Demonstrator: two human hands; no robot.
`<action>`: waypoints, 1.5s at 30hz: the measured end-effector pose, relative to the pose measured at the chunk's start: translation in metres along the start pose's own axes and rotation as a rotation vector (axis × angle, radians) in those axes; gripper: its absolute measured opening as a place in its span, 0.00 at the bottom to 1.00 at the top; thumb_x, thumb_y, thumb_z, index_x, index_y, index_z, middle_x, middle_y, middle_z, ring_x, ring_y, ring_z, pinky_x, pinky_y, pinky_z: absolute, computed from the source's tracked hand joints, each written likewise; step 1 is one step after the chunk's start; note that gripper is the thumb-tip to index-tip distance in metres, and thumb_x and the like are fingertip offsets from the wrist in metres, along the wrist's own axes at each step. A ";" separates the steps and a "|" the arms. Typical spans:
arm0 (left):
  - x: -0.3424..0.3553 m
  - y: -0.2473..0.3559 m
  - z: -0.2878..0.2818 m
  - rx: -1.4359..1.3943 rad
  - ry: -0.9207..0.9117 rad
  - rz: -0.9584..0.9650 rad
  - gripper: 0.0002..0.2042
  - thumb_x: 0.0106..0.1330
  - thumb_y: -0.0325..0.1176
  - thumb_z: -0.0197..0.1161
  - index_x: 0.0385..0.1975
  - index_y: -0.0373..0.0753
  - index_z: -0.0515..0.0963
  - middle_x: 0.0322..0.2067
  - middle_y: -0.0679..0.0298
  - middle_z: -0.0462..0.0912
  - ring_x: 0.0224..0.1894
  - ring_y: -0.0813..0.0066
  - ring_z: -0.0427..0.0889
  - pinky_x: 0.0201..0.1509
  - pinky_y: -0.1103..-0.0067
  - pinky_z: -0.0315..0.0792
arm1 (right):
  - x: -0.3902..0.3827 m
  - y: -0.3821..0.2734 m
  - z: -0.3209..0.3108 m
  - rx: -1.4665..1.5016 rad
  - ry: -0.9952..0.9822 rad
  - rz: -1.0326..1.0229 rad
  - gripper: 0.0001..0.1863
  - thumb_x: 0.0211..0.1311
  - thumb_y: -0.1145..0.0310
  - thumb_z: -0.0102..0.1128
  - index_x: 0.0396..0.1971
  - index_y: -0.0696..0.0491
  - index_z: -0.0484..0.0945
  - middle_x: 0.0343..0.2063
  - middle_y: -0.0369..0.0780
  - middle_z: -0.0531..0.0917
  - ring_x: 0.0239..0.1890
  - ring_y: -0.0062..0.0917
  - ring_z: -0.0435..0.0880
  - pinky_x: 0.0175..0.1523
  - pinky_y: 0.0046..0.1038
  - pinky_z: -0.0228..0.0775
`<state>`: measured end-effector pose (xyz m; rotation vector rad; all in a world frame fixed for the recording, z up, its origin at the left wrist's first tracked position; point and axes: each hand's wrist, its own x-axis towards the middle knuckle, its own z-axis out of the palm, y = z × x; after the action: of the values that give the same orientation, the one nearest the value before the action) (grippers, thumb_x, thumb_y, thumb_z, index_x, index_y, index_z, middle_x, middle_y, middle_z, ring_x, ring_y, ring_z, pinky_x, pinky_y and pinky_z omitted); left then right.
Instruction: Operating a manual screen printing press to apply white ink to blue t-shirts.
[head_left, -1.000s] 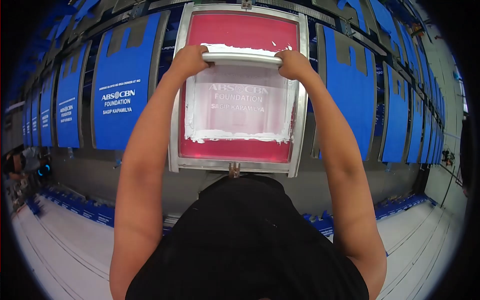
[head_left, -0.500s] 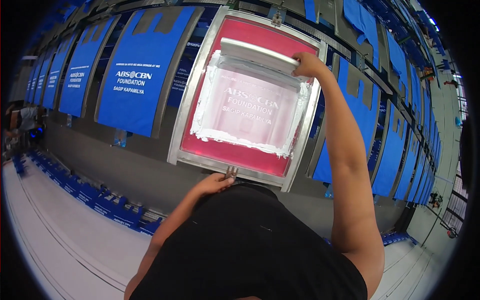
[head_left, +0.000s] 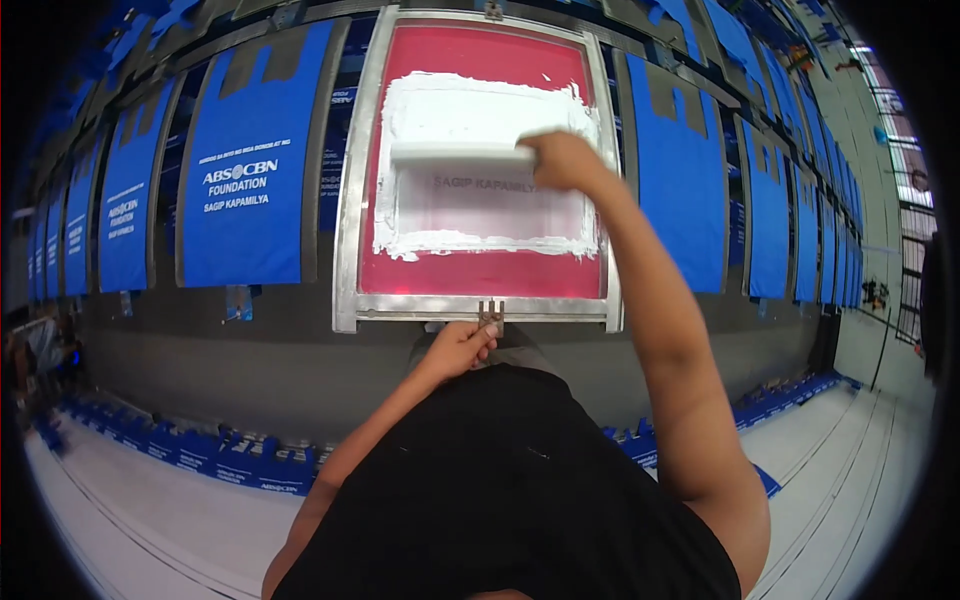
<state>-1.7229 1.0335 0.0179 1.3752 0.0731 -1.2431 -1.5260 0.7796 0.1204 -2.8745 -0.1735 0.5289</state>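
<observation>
In front of me lies a screen-printing frame (head_left: 346, 240) with metal sides and a red mesh (head_left: 480, 275). White ink (head_left: 470, 105) covers the upper part of its stencil area, with thick ridges round the border. My right hand (head_left: 565, 160), slightly blurred, grips the right end of a long pale squeegee (head_left: 455, 153) that lies across the middle of the mesh. Below the squeegee, grey lettering shows through a thin white film. At the frame's near edge, my left hand (head_left: 463, 347) is closed on a small pronged metal clamp (head_left: 491, 315).
Blue bags (head_left: 245, 170) with white print lie flat on grey boards in a row to the left. More blue bags (head_left: 680, 180) without visible print line the right. A metal hinge clip (head_left: 493, 10) sits at the frame's far edge. Other blue bags (head_left: 230, 465) hang low behind me.
The squeegee has come nearer to me, from the far part of the mesh to its middle, leaving white ink behind it. My view has turned, so the frame looks straighter.
</observation>
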 end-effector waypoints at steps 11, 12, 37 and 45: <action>0.012 -0.012 0.003 0.402 0.289 -0.132 0.22 0.69 0.51 0.54 0.29 0.35 0.81 0.18 0.68 0.77 0.21 0.81 0.74 0.26 0.77 0.69 | -0.115 -0.021 0.065 0.089 0.326 -0.127 0.21 0.39 0.74 0.65 0.40 0.54 0.79 0.34 0.43 0.82 0.41 0.40 0.78 0.49 0.39 0.67; 0.007 -0.015 0.006 0.383 0.342 -0.137 0.22 0.69 0.51 0.54 0.29 0.35 0.81 0.18 0.68 0.77 0.21 0.81 0.74 0.26 0.77 0.69 | -0.118 -0.008 0.062 0.051 0.337 -0.097 0.21 0.40 0.72 0.67 0.40 0.54 0.80 0.34 0.44 0.83 0.41 0.41 0.78 0.50 0.40 0.66; 0.065 0.073 -0.059 0.246 0.895 0.441 0.24 0.71 0.41 0.55 0.60 0.30 0.68 0.56 0.48 0.75 0.57 0.67 0.74 0.61 0.75 0.66 | -0.157 0.201 0.061 1.284 0.347 0.333 0.17 0.45 0.72 0.72 0.38 0.60 0.82 0.31 0.39 0.84 0.34 0.21 0.80 0.42 0.24 0.72; 0.159 0.065 0.099 0.194 0.724 0.503 0.23 0.71 0.40 0.56 0.58 0.30 0.69 0.49 0.50 0.80 0.50 0.72 0.77 0.55 0.78 0.69 | -0.260 0.351 0.081 1.262 0.412 0.415 0.18 0.42 0.73 0.70 0.37 0.60 0.83 0.33 0.39 0.84 0.37 0.23 0.81 0.47 0.25 0.71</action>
<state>-1.6703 0.8458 -0.0157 1.8176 0.1019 -0.3058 -1.7696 0.4147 0.0541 -1.6810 0.6098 0.0167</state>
